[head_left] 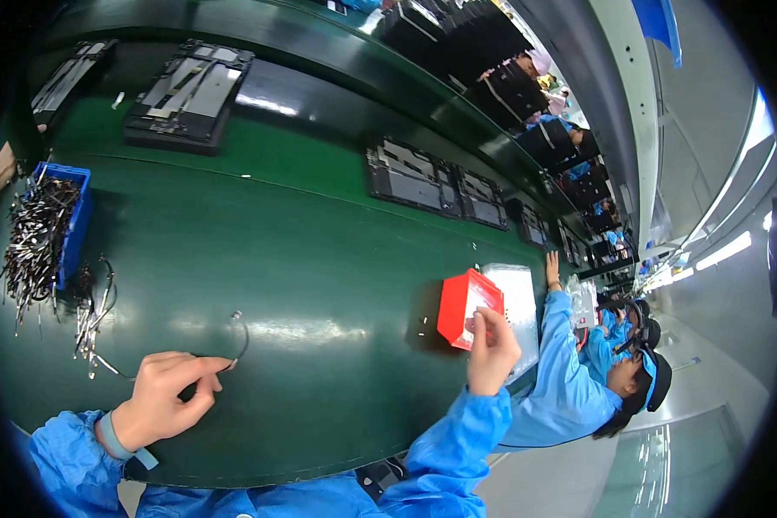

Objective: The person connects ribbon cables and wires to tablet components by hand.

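My left hand [168,393], with a band round its wrist, is closed in a pinch on a thin dark cable [245,338]. The cable curves up from the fingertips and ends in a small light connector above the green tabletop [319,371]. Over the near right part of a red bin [456,309] is my right hand [494,352]. Its thumb and forefinger are pressed together; whatever they may hold is too small to make out. Loose cables [86,332] lie left of my left hand, beside a blue bin [79,220] heaped with similar short cables.
Opened flat devices [186,95] stand along a green strip behind the table. A clear plastic tray [520,302] lies beside the red bin. At right, a co-worker's blue sleeve [557,345] reaches toward the strip; another person's hand [0,171] shows at far left.
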Demonstrator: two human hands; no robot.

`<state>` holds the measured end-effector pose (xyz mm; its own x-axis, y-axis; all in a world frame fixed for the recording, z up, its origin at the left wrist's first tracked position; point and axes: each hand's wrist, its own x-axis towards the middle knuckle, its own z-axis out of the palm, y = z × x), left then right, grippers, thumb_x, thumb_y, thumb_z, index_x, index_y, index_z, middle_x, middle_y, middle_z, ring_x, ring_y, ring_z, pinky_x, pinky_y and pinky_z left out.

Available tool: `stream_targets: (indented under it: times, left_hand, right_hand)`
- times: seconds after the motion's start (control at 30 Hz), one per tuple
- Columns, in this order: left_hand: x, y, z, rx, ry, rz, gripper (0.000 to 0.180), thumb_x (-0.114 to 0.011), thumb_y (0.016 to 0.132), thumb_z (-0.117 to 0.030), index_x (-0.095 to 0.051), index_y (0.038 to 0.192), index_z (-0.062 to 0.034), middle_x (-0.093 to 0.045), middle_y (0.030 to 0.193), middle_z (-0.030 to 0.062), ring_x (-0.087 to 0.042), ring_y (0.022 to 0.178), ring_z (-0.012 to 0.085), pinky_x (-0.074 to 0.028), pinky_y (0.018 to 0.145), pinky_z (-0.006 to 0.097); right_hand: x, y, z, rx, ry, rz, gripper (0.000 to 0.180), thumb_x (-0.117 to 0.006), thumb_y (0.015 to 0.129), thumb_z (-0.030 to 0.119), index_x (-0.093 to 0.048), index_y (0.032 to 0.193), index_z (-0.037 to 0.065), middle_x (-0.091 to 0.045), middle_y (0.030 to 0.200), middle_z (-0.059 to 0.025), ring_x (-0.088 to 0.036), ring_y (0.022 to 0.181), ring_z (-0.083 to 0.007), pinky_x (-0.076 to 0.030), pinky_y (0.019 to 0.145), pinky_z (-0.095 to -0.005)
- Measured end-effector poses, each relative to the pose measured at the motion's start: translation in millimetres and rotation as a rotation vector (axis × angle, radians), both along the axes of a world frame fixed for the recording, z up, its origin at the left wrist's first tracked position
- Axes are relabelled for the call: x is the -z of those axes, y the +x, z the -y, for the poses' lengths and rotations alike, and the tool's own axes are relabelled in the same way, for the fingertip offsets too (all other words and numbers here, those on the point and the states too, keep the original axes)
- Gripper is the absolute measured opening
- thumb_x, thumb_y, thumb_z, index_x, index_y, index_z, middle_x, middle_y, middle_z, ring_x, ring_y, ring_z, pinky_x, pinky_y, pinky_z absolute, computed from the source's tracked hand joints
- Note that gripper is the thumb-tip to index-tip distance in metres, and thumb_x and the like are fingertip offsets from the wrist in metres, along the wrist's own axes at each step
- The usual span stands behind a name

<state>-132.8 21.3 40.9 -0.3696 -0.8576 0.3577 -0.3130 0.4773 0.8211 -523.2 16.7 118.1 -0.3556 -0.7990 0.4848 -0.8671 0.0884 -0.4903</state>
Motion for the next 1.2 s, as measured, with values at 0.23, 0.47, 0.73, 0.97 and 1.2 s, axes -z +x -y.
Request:
stream_targets:
  times: [0.23,0.47,0.73,0.97,1.2]
  left_hand:
    - [5,-15,-4,-0.044,0.088,0.000,0.020,-0.056,0.073,0.006,-0.067,0.089,-0.0010,-0.067,0.067,0.0068,-0.067,0.060,0.0210,-0.052,0.059,0.031]
    - [7,-25,-6,-0.097,0.145,0.038,0.019,-0.055,0.073,0.006,-0.067,0.087,-0.0003,-0.066,0.064,0.0066,-0.067,0.059,0.0195,-0.051,0.059,0.030]
    - [6,-38,-3,-0.100,0.131,0.076,0.018,-0.053,0.072,0.007,-0.066,0.083,-0.0003,-0.066,0.064,0.0066,-0.065,0.057,0.0187,-0.050,0.059,0.029]
    - [11,-52,-3,-0.103,0.122,0.050,0.018,-0.053,0.071,0.007,-0.065,0.082,-0.0006,-0.065,0.064,0.0061,-0.065,0.057,0.0195,-0.050,0.058,0.030]
    - [9,-50,-1,-0.077,0.087,0.070,0.017,-0.054,0.072,0.007,-0.066,0.082,-0.0010,-0.064,0.062,0.0055,-0.064,0.057,0.0205,-0.049,0.058,0.031]
  right_hand:
    - [21,-67,-6,0.005,0.133,-0.541,0.023,-0.064,0.082,0.001,-0.069,0.105,-0.001,-0.063,0.116,-0.0188,-0.056,0.114,-0.0358,-0.046,0.095,-0.0414]
    - [51,-4,-32,-0.098,0.098,-0.237,0.034,-0.060,0.083,-0.002,-0.064,0.116,0.005,-0.063,0.091,-0.0205,-0.063,0.080,-0.0320,-0.049,0.071,-0.0386]
    - [76,-16,-18,0.023,0.416,-0.386,0.054,-0.054,0.085,0.008,-0.047,0.138,0.016,-0.059,0.060,-0.0207,-0.060,0.053,-0.0381,-0.047,0.051,-0.0489]
    - [68,-14,-37,0.038,0.583,-0.367,0.053,-0.053,0.083,0.006,-0.053,0.134,0.020,-0.060,0.064,-0.0209,-0.060,0.055,-0.0383,-0.049,0.056,-0.0476]
    - [39,-26,-25,-0.044,0.297,-0.347,0.040,-0.061,0.084,0.018,-0.061,0.124,0.013,-0.060,0.058,-0.0171,-0.063,0.051,-0.0302,-0.047,0.048,-0.0417]
